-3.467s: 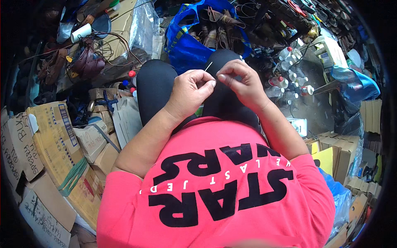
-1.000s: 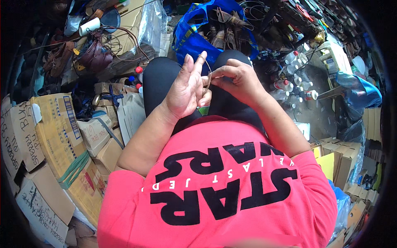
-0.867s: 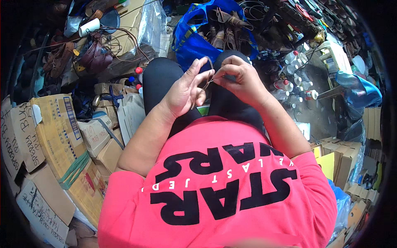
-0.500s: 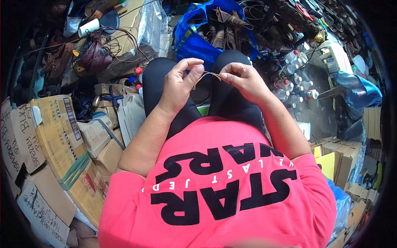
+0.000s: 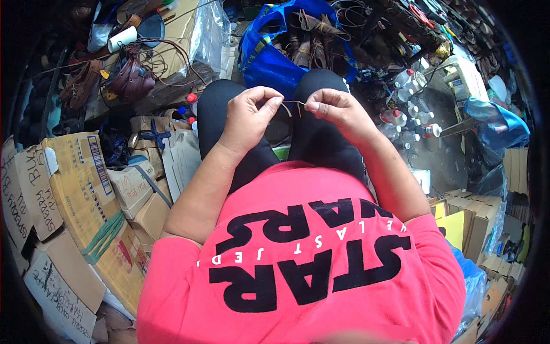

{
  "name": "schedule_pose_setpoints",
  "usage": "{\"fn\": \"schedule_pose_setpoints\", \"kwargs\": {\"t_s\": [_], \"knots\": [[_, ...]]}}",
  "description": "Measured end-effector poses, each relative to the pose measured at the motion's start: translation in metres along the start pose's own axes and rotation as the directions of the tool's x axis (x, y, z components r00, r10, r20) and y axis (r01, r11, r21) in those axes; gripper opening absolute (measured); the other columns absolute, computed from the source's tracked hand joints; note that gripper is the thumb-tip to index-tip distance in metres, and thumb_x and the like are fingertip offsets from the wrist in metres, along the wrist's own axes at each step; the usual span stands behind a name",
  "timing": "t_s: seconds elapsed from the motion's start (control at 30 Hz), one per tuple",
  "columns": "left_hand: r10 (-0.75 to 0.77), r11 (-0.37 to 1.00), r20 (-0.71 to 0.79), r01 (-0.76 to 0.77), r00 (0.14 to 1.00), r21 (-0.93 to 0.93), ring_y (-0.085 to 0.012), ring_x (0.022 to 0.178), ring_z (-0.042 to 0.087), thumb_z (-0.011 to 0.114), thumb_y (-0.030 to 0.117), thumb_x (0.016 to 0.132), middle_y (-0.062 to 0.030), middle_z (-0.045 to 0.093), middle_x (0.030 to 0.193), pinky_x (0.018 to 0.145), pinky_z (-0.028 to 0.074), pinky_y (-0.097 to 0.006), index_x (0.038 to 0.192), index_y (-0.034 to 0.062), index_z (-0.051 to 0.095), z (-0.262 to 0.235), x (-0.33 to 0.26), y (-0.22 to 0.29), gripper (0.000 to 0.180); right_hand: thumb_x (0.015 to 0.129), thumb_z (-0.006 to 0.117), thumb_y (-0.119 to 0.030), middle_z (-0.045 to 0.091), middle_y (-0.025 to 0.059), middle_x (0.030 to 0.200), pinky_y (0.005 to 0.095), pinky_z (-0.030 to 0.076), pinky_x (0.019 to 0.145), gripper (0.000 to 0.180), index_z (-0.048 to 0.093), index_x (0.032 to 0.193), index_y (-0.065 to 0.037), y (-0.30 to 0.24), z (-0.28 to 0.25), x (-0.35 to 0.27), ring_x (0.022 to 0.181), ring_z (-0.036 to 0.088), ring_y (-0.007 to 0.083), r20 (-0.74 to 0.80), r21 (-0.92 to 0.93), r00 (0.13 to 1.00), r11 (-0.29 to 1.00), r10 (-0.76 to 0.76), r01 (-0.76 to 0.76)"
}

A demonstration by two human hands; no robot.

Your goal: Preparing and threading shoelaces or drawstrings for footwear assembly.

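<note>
Thread (image 5: 293, 104), thin and dark, runs taut between 2 pinching grips above the lap: the left hand (image 5: 247, 117) nips one end between thumb and forefinger, the right hand (image 5: 338, 110) pinches the other the same way. A small loop or knot seems to hang midway, too fine to make out, so by my judgement the tying is underway and not finished. Beyond the knees sits a blue bag (image 5: 269, 57) of leather straps; small bottles (image 5: 409, 109) stand to the right, cardboard boxes (image 5: 86, 189) to the left.
</note>
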State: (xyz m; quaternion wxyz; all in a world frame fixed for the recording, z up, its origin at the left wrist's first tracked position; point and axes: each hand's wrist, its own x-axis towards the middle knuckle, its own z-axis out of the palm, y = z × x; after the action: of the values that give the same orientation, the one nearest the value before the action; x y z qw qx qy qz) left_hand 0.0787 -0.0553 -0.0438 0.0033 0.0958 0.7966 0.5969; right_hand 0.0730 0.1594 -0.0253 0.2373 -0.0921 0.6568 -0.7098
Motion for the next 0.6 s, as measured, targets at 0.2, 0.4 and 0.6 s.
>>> {"fn": "schedule_pose_setpoints", "kwargs": {"t_s": [0.2,0.4,0.6], "knots": [[0.098,0.985,-0.038,-0.102,0.994,-0.137,-0.0069,0.076,0.054,0.062,0.009,0.086,-0.0013,0.062,0.093,0.064,0.042,-0.02,0.099,0.004,0.068,0.009,-0.001,0.017,0.015,0.088,0.063,-0.023,0.059,-0.0011,0.085,0.0227,0.042,0.075,0.022,0.063,0.094,-0.002,0.007,-0.004,0.001,0.08,0.05,0.0074,0.013,-0.03,1.0,0.999,-0.028,0.028],[0.136,0.989,0.025,-0.137,0.99,0.052,-0.0062,0.069,0.053,0.064,0.007,0.083,-0.0021,0.061,0.08,0.059,0.042,-0.02,0.092,0.0031,0.068,0.008,-0.003,0.02,0.01,0.085,0.065,-0.02,0.06,0.0006,0.086,0.0246,0.043,0.076,0.021,0.065,0.097,-0.002,0.01,-0.001,0.0,0.081,0.053,0.009,-0.018,0.054,1.0,0.998,-0.013,0.014],[0.257,0.929,0.041,-0.259,0.965,0.265,-0.0131,0.067,0.058,0.065,0.005,0.08,-0.0061,0.061,0.076,0.06,0.044,-0.025,0.087,0.0031,0.067,0.005,-0.003,0.028,0.007,0.074,0.07,-0.014,0.057,0.0039,0.078,0.0264,0.047,0.064,0.015,0.071,0.089,-0.011,-0.011,0.001,-0.002,0.072,0.058,0.0143,-0.09,-0.678,0.905,0.691,-0.416,0.251]]}}
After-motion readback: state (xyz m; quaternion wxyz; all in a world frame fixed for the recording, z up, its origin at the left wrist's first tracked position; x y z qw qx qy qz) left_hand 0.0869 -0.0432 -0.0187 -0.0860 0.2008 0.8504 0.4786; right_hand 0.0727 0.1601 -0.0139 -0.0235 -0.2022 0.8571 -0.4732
